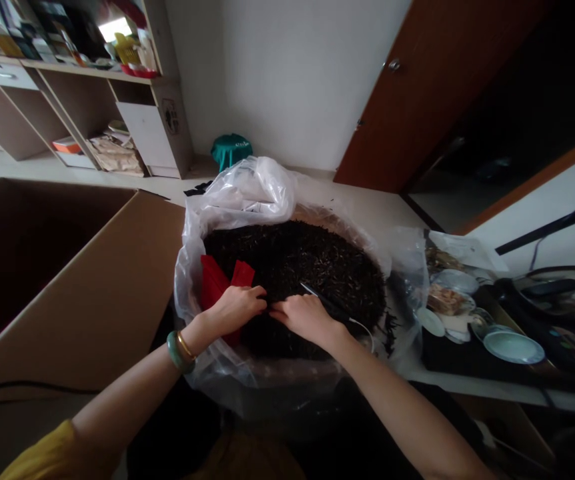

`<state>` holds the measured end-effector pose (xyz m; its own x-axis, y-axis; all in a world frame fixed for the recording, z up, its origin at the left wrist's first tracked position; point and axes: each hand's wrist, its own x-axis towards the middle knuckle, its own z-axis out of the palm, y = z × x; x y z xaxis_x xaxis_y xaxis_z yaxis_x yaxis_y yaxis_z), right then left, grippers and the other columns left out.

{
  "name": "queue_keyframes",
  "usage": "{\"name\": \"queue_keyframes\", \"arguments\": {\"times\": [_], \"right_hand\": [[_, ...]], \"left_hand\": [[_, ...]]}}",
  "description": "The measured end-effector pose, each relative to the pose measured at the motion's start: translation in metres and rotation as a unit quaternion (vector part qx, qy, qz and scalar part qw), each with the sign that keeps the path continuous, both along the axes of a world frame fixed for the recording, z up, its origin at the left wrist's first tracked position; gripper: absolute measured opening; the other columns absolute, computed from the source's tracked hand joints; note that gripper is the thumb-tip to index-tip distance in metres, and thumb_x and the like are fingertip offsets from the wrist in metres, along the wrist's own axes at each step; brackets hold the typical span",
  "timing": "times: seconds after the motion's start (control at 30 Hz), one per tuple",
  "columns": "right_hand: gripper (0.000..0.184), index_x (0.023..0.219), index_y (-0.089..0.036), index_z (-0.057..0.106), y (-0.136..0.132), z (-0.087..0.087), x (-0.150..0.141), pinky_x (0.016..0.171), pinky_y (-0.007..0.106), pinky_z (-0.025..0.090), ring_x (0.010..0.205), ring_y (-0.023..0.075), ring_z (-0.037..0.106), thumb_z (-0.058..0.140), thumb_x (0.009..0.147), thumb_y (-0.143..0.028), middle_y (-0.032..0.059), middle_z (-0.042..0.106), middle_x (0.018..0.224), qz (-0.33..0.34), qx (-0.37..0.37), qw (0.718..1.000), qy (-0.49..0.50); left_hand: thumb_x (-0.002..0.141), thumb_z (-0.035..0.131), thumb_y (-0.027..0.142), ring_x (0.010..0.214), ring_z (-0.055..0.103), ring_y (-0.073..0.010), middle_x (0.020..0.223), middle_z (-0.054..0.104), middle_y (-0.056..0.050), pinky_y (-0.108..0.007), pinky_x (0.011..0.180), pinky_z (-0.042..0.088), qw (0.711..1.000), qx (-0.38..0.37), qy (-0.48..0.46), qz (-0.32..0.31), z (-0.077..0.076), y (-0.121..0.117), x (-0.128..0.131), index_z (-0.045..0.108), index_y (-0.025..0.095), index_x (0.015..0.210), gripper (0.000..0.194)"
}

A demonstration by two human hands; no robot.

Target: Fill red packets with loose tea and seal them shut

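Observation:
A large clear plastic bag [187, 267] lies open in front of me, filled with dark, dry, twisted leaf pieces that look like loose tea [327, 257]. Over the leaves, my left hand [237, 305] and my right hand [305, 317] almost meet at the fingertips. Both have their fingers curled and pressed together; whatever they pinch is hidden or too dark to name. Red packets [213, 277] lie beside and partly under my left hand. Behind my right hand rests a dark, flat object [335, 308] with a white cable.
Left of the bag stands an open cardboard box [92, 273]. At right, a low table carries a pale lid or dish [513, 347], small containers and a glass-lidded appliance [562, 287]. Behind are a green-covered bin [231, 151], a desk [150, 137] and a brown door [392, 100].

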<state>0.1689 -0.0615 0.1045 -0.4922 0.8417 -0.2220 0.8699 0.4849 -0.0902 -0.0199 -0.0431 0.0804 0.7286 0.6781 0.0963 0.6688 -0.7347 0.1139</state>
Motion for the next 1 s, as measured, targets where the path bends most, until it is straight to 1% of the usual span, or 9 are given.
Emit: {"name": "queue_keyframes", "arguments": {"times": [0.1,0.2,0.37,0.47,0.53,0.67,0.73,0.83,1.0], "right_hand": [[0.032,0.109,-0.032,0.068,0.000,0.000,-0.002,0.074,0.033,0.047,0.085,0.0248,0.069,0.042,0.094,-0.043,0.0083,0.074,0.093,-0.001,-0.025,1.000,0.000],[0.033,0.103,-0.029,0.070,0.002,0.002,-0.003,0.072,0.033,0.047,0.084,0.0257,0.069,0.042,0.093,-0.043,0.0102,0.074,0.092,-0.012,-0.024,1.000,-0.008],[0.028,0.096,-0.025,0.070,0.005,0.006,0.007,0.067,0.027,0.046,0.081,0.0215,0.068,0.048,0.092,-0.042,0.0071,0.072,0.089,-0.023,0.035,0.997,0.058],[0.022,0.091,-0.023,0.070,0.013,-0.002,0.015,0.066,0.024,0.045,0.077,0.0175,0.066,0.053,0.090,-0.036,0.0053,0.069,0.087,-0.045,0.087,0.986,0.133],[0.017,0.087,-0.021,0.071,0.021,-0.013,0.019,0.068,0.024,0.047,0.076,0.0154,0.064,0.058,0.088,-0.032,0.0050,0.066,0.089,-0.056,0.121,0.968,0.210],[0.009,0.083,-0.019,0.072,0.040,-0.038,0.023,0.070,0.025,0.049,0.074,0.0143,0.062,0.065,0.082,-0.024,0.0043,0.064,0.087,-0.063,0.151,0.914,0.370],[0.007,0.083,-0.018,0.072,0.047,-0.046,0.023,0.067,0.025,0.049,0.071,0.0140,0.061,0.067,0.079,-0.022,0.0036,0.064,0.082,-0.080,0.147,0.897,0.409],[0.006,0.080,-0.017,0.072,0.052,-0.052,0.024,0.066,0.025,0.050,0.069,0.0141,0.060,0.069,0.076,-0.022,0.0034,0.064,0.080,-0.118,0.131,0.889,0.423],[0.011,0.083,-0.018,0.072,0.055,-0.056,0.023,0.068,0.027,0.050,0.070,0.0147,0.060,0.067,0.078,-0.027,0.0036,0.064,0.081,-0.146,0.090,0.895,0.411]], "left_hand": [[0.087,0.052,0.019,0.072,0.063,-0.0123,0.109,0.063,-0.006,-0.020,0.054,0.045,1.000,-0.010,0.021,-0.018,-0.003,0.000,0.002,0.066,0.017,0.081,0.015],[0.088,0.049,0.019,0.072,0.061,-0.0121,0.101,0.062,-0.006,-0.022,0.061,0.048,0.999,-0.021,-0.009,-0.032,-0.004,0.000,0.004,0.063,0.017,0.083,0.015],[0.085,0.046,0.017,0.073,0.059,-0.0144,0.089,0.058,-0.006,-0.025,0.066,0.049,0.993,-0.041,-0.106,-0.028,0.004,0.003,0.006,0.057,0.015,0.087,0.012],[0.079,0.047,0.012,0.069,0.056,-0.0139,0.084,0.056,-0.004,-0.025,0.063,0.046,0.981,-0.066,-0.180,-0.013,0.003,0.010,0.009,0.055,0.015,0.088,0.013],[0.077,0.049,0.011,0.068,0.056,-0.0128,0.081,0.057,-0.003,-0.023,0.061,0.045,0.962,-0.098,-0.256,0.007,-0.002,0.016,0.012,0.054,0.016,0.094,0.019],[0.079,0.053,0.017,0.067,0.058,-0.0114,0.081,0.060,-0.001,-0.021,0.060,0.046,0.881,-0.190,-0.425,0.086,-0.024,0.029,0.023,0.039,0.016,0.131,0.054],[0.080,0.055,0.023,0.071,0.061,-0.0129,0.083,0.064,-0.003,-0.023,0.064,0.048,0.850,-0.227,-0.463,0.108,-0.035,0.036,0.028,0.047,0.014,0.126,0.047],[0.080,0.058,0.029,0.078,0.064,-0.0163,0.090,0.069,-0.007,-0.026,0.070,0.050,0.813,-0.289,-0.490,0.122,-0.048,0.044,0.033,0.062,0.013,0.106,0.031],[0.077,0.062,0.024,0.082,0.065,-0.0158,0.090,0.066,-0.005,-0.028,0.073,0.052,0.769,-0.316,-0.536,0.149,-0.067,0.051,0.039,0.053,0.015,0.115,0.040]]}}
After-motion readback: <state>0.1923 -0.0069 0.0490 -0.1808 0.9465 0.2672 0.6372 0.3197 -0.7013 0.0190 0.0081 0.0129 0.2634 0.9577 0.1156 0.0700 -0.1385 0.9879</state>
